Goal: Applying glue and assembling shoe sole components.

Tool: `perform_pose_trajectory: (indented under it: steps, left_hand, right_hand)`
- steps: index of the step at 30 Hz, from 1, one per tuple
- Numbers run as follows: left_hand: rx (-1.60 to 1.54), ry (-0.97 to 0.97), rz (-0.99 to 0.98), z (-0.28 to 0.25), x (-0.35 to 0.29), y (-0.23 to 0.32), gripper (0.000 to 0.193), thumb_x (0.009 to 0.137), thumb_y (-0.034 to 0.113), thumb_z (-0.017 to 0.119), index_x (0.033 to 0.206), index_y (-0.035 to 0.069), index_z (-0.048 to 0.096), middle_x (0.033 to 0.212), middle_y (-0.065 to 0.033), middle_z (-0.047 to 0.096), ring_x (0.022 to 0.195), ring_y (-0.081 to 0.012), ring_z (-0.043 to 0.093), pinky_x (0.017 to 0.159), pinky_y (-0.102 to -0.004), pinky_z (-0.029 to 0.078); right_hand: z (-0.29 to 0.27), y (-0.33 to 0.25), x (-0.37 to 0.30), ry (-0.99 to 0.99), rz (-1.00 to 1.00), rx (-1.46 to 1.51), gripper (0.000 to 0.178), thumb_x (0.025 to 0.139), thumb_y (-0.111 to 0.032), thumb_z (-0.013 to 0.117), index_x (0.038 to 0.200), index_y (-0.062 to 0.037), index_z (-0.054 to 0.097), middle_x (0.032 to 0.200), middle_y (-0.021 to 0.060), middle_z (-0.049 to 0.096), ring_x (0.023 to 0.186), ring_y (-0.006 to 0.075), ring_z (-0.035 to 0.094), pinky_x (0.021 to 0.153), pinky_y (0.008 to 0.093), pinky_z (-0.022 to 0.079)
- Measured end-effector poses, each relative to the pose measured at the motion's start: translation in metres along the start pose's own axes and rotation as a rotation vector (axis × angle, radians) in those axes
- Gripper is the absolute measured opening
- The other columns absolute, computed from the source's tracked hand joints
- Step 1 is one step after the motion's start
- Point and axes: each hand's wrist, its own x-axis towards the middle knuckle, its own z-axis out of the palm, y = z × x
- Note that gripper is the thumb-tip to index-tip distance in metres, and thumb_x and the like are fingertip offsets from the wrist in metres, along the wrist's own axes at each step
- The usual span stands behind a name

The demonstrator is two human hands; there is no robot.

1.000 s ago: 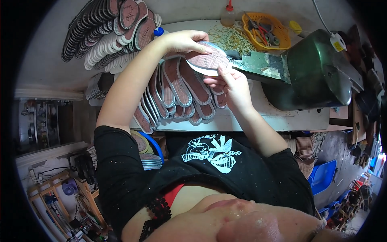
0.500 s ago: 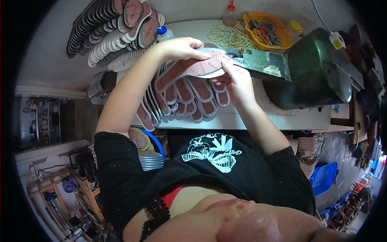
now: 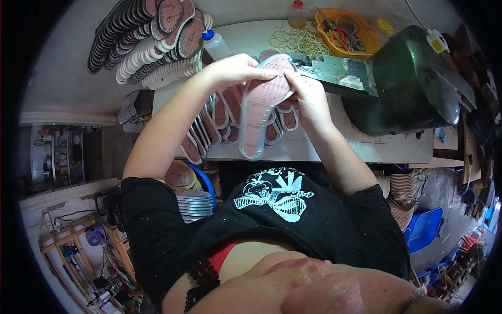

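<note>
Between my two hands is a shoe insole (image 3: 258, 107), pinkish brown with a pale rim. Its wide end points up by the green machine's arm (image 3: 337, 77), and the narrow end hangs toward me. My left hand (image 3: 238, 70) grips its left edge near the top, thumb lying on the face. My right hand (image 3: 310, 99) pinches the opposite edge close to the machine's tip, thumb on top; its other fingers are partly hidden behind. Beneath and beside the held piece, similar insoles (image 3: 220, 114) lie in overlapping rows on the white table (image 3: 308, 149).
The green machine body (image 3: 408, 91) stands at the right. Behind are an orange basket (image 3: 361, 47) of tools, tangled pale cords (image 3: 298, 44), a red-capped bottle (image 3: 297, 15) and a blue-capped bottle (image 3: 215, 46). Stacked insoles (image 3: 151, 44) fill the far left; a blue stool (image 3: 422, 230) stands lower right.
The insole has swung round in my hands: its narrow end has gone from pointing left to hanging down toward me. Both hands still hold its wide end by the machine.
</note>
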Motion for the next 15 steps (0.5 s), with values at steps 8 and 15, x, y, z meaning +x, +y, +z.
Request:
perform_pose_trajectory:
  steps: [8,15]
  left_hand:
    - [-0.189,0.053,-0.013,0.019,-0.011,-0.005,0.061,0.082,0.056,0.061,0.083,-0.004,0.065,0.064,-0.0111,0.064,0.045,-0.0132,0.061,0.039,-0.0219,0.05]
    - [-0.131,0.011,0.048,0.011,-0.009,-0.014,0.049,0.083,0.047,0.066,0.082,-0.002,0.063,0.062,-0.0087,0.063,0.047,-0.0123,0.062,0.043,-0.0227,0.053]
  right_hand:
    - [-0.012,0.004,-0.009,-0.253,0.073,-0.268,0.019,0.087,-0.017,0.065,0.095,-0.0001,0.063,0.077,0.0026,0.064,0.064,0.0054,0.057,0.053,0.0176,0.044]
    - [-0.008,0.007,-0.007,-0.13,-0.114,-0.155,0.024,0.09,-0.021,0.062,0.089,0.0025,0.067,0.075,0.0002,0.064,0.067,0.004,0.056,0.06,0.0199,0.046]
